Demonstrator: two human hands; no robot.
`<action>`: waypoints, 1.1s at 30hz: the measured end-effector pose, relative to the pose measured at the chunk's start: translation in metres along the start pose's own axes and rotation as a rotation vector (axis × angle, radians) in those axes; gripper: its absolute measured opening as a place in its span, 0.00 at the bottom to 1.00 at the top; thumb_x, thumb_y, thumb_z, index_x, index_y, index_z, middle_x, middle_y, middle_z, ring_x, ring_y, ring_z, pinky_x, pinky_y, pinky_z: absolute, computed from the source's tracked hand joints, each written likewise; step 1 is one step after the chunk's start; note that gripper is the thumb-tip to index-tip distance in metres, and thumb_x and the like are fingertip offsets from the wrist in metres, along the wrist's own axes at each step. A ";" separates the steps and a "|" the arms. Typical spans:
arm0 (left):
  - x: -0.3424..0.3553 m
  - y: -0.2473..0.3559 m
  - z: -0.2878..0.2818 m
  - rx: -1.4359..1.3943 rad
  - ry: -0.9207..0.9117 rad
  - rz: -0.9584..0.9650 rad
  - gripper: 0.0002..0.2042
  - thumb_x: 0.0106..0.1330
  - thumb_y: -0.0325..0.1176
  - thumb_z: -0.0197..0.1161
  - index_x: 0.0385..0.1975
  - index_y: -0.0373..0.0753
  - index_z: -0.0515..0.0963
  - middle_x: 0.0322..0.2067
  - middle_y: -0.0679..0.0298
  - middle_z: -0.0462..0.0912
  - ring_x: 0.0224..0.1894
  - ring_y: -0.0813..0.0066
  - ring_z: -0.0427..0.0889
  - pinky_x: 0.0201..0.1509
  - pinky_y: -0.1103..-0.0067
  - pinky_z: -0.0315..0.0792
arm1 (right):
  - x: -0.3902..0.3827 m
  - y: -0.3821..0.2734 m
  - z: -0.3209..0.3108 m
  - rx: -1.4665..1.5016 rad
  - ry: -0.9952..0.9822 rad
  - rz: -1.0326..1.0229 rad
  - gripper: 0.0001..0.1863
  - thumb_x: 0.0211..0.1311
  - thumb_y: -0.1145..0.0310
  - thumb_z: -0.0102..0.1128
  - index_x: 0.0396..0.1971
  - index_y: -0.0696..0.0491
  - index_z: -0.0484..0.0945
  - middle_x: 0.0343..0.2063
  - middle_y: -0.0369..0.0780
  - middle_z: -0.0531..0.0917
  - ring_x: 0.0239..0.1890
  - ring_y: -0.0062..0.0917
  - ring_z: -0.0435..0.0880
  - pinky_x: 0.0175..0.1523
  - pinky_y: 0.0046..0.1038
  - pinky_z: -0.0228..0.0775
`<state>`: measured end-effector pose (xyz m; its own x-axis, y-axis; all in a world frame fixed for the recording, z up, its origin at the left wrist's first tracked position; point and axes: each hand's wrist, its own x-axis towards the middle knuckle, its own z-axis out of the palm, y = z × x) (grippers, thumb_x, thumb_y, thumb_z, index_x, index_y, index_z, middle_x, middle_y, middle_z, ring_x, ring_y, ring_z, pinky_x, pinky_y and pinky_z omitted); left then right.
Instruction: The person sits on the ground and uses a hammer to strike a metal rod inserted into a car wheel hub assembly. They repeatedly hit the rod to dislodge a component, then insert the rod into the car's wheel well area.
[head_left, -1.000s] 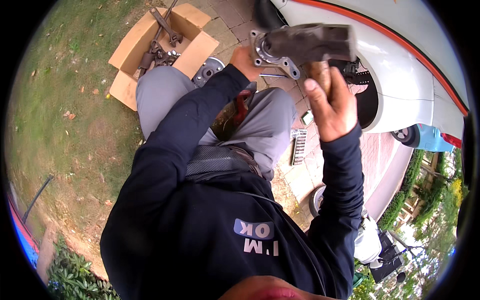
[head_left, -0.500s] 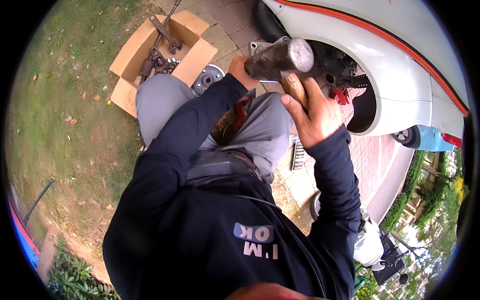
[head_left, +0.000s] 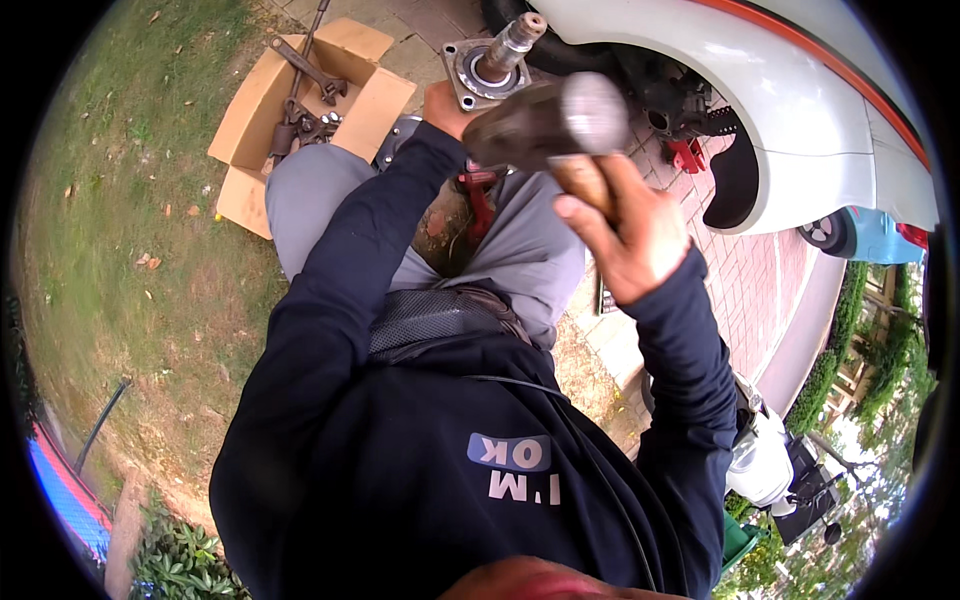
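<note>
A: What does the left hand [head_left: 447, 108] have?

B: It grips the edge of a flanged shaft [head_left: 497, 66]; most of its fingers are hidden. The part is raised beyond the knees, between the cardboard box [head_left: 375, 118] and the white car [head_left: 815, 135].

A: How does that part look?

B: Its flange is squarish grey metal with holes near the corners. A ring circles the base of the shaft, which is stepped, brownish with brighter worn patches, and ends in a narrower, rounded tip.

A: And the right hand [head_left: 645, 235]?

B: Closed around the light wooden handle of a hammer [head_left: 540, 125]. The head is thick, dark and slightly blurred, its round face pale and scuffed.

A: Is it touching the flange?

B: The head overlaps the flange's lower edge in view, so contact cannot be told.
</note>
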<state>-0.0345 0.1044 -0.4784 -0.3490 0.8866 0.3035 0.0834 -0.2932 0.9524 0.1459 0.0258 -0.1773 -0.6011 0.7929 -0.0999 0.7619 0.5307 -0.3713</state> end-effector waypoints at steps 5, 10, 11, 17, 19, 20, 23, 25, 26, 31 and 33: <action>-0.011 0.057 -0.013 0.259 0.015 0.064 0.20 0.56 0.24 0.71 0.50 0.36 0.77 0.46 0.58 0.85 0.49 0.67 0.84 0.55 0.72 0.77 | -0.007 0.012 -0.041 0.166 0.344 0.035 0.18 0.66 0.58 0.63 0.47 0.57 0.76 0.28 0.50 0.84 0.31 0.44 0.87 0.37 0.34 0.77; -0.013 0.060 -0.011 0.376 0.010 0.112 0.17 0.58 0.27 0.69 0.48 0.37 0.77 0.44 0.57 0.84 0.48 0.64 0.84 0.54 0.72 0.77 | 0.016 0.028 0.004 -0.094 0.208 0.109 0.17 0.65 0.52 0.62 0.40 0.51 0.74 0.22 0.49 0.82 0.27 0.48 0.84 0.34 0.43 0.75; -0.013 0.060 -0.007 0.383 0.006 0.120 0.17 0.58 0.27 0.69 0.48 0.38 0.77 0.44 0.57 0.84 0.48 0.64 0.84 0.54 0.72 0.77 | 0.018 0.032 0.011 -0.134 0.181 0.108 0.18 0.64 0.50 0.62 0.39 0.50 0.73 0.21 0.49 0.81 0.26 0.48 0.83 0.33 0.44 0.74; -0.015 0.025 -0.017 0.131 0.036 0.027 0.18 0.62 0.24 0.64 0.52 0.38 0.75 0.49 0.58 0.82 0.51 0.66 0.83 0.57 0.72 0.76 | 0.015 0.017 -0.051 0.159 0.544 -0.045 0.13 0.68 0.62 0.63 0.40 0.56 0.76 0.19 0.38 0.76 0.17 0.18 0.66 0.25 0.20 0.60; -0.015 0.018 -0.020 0.156 -0.030 0.029 0.18 0.66 0.26 0.61 0.55 0.38 0.72 0.52 0.58 0.82 0.54 0.65 0.81 0.59 0.71 0.75 | 0.011 0.013 -0.059 0.227 0.717 -0.020 0.12 0.68 0.64 0.62 0.43 0.55 0.76 0.22 0.37 0.78 0.19 0.17 0.68 0.26 0.19 0.59; -0.016 0.016 -0.019 0.165 0.010 0.057 0.18 0.64 0.28 0.63 0.54 0.38 0.73 0.50 0.58 0.82 0.53 0.65 0.82 0.58 0.71 0.76 | 0.013 0.023 -0.043 0.086 0.763 -0.098 0.13 0.67 0.63 0.62 0.45 0.55 0.76 0.24 0.39 0.80 0.20 0.25 0.73 0.29 0.25 0.65; -0.011 0.039 -0.005 0.424 0.134 0.222 0.19 0.56 0.31 0.73 0.49 0.39 0.80 0.43 0.56 0.87 0.48 0.63 0.86 0.51 0.73 0.79 | 0.022 0.033 -0.020 -0.212 0.651 -0.088 0.15 0.66 0.62 0.61 0.46 0.55 0.74 0.28 0.47 0.84 0.25 0.40 0.82 0.34 0.37 0.75; -0.018 -0.015 -0.005 0.228 0.110 0.098 0.17 0.59 0.29 0.69 0.50 0.37 0.79 0.45 0.58 0.86 0.49 0.68 0.86 0.50 0.73 0.79 | 0.031 0.005 -0.002 -0.183 0.214 0.186 0.13 0.66 0.65 0.62 0.40 0.57 0.72 0.26 0.49 0.82 0.28 0.43 0.84 0.35 0.37 0.75; -0.013 -0.014 -0.010 0.092 0.150 0.083 0.17 0.59 0.28 0.69 0.50 0.37 0.79 0.45 0.58 0.86 0.48 0.68 0.86 0.50 0.73 0.79 | 0.037 0.003 0.002 -0.165 0.024 0.303 0.12 0.65 0.66 0.62 0.38 0.59 0.71 0.24 0.51 0.82 0.29 0.44 0.84 0.35 0.37 0.75; -0.004 0.017 -0.019 0.056 0.178 0.065 0.18 0.58 0.28 0.69 0.49 0.36 0.78 0.43 0.56 0.86 0.47 0.66 0.86 0.51 0.72 0.79 | 0.031 0.036 -0.004 -0.032 0.232 0.095 0.21 0.67 0.50 0.60 0.39 0.54 0.72 0.22 0.53 0.80 0.28 0.54 0.81 0.32 0.47 0.70; -0.013 0.034 -0.022 0.218 0.155 0.150 0.20 0.56 0.29 0.71 0.49 0.36 0.78 0.44 0.55 0.86 0.47 0.64 0.86 0.51 0.72 0.79 | 0.033 0.033 -0.013 0.023 0.252 0.109 0.19 0.68 0.52 0.60 0.39 0.55 0.73 0.22 0.51 0.80 0.27 0.50 0.82 0.31 0.42 0.71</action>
<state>-0.0475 0.0756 -0.4507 -0.4543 0.7694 0.4490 0.3369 -0.3182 0.8861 0.1547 0.0734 -0.1811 -0.4343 0.8961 0.0916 0.8115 0.4334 -0.3919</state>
